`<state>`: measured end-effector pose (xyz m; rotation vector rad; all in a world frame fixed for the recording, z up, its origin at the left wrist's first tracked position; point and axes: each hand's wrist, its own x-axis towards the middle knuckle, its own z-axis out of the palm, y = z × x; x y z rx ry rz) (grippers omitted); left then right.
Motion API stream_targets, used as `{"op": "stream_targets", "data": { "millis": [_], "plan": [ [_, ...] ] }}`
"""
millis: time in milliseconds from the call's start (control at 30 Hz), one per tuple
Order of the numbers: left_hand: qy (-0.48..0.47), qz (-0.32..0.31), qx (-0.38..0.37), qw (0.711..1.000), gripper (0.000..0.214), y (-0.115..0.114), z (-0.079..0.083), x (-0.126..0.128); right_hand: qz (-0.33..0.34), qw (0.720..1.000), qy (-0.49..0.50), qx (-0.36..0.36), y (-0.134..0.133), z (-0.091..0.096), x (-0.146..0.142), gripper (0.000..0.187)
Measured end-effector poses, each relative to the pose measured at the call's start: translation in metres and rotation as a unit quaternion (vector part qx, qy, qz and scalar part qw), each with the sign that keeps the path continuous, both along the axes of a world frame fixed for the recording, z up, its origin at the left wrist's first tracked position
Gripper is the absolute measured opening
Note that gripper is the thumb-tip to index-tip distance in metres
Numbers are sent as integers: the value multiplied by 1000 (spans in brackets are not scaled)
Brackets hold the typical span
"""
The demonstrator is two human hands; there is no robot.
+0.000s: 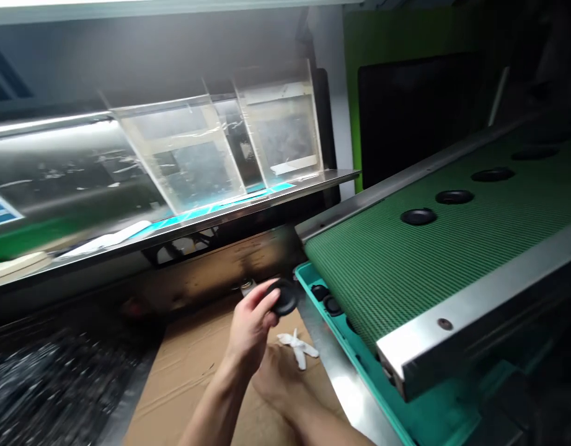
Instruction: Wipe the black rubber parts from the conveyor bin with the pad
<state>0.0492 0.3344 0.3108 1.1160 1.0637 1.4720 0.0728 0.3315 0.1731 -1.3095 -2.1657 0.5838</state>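
My left hand (250, 325) grips a round black rubber disc (284, 296) by its edge, holding it up just off the end of the conveyor. Below it my right hand (278, 375) is blurred, with its fingers hard to make out, close to a crumpled white cloth or glove (298, 350) on the cardboard. Several similar black discs (418, 216) lie in a row on the green mesh conveyor belt (397, 272). More black discs (332, 305) sit in a teal tray (359, 365) under the belt's near end.
A steel rail (480, 303) runs along the belt's near side, with another along its far side. Flattened cardboard (183, 378) covers the floor below my hands. A steel shelf holding clear acrylic bins (183, 155) stands to the left, and a dark screen stands at the back right.
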Motion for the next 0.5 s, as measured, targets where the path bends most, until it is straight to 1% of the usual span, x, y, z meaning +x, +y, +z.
{"op": "stream_targets", "data": {
  "millis": [33,67,133,167,200,233,267,300,367,433,467,500],
  "plan": [
    [-59,44,-45,996,29,-14,-17,-32,-7,1000,1,4,0,-1,-1,28],
    [-115,82,-81,987,22,-26,-36,-61,-16,1000,5,9,0,-3,-2,29],
    [-202,153,-118,960,6,-45,-76,-107,-30,999,33,23,0,-6,-1,30],
    [-226,188,-123,948,2,-51,-94,-123,-37,997,62,29,1,-7,-1,31],
    [-236,206,-126,941,2,-55,-110,-135,-45,994,98,35,0,-9,-1,33],
    [-237,210,-124,940,5,-58,-123,-143,-50,989,136,41,-1,-10,-2,35],
    [-234,200,-121,944,9,-60,-133,-147,-54,982,174,49,-3,-10,-3,36],
    [-233,175,-115,950,12,-60,-139,-148,-49,976,204,54,-7,-11,-5,37],
    [-250,112,-97,957,16,-62,-143,-145,-8,971,233,59,-16,-12,-11,38],
    [-299,37,-93,949,21,-63,-140,-140,50,974,210,64,-24,-14,-19,39],
    [-326,2,-95,941,25,-65,-139,-137,67,978,182,72,-26,-14,-22,40],
    [-347,-26,-99,932,28,-66,-138,-135,63,984,146,82,-26,-14,-24,41]
  ]
}}
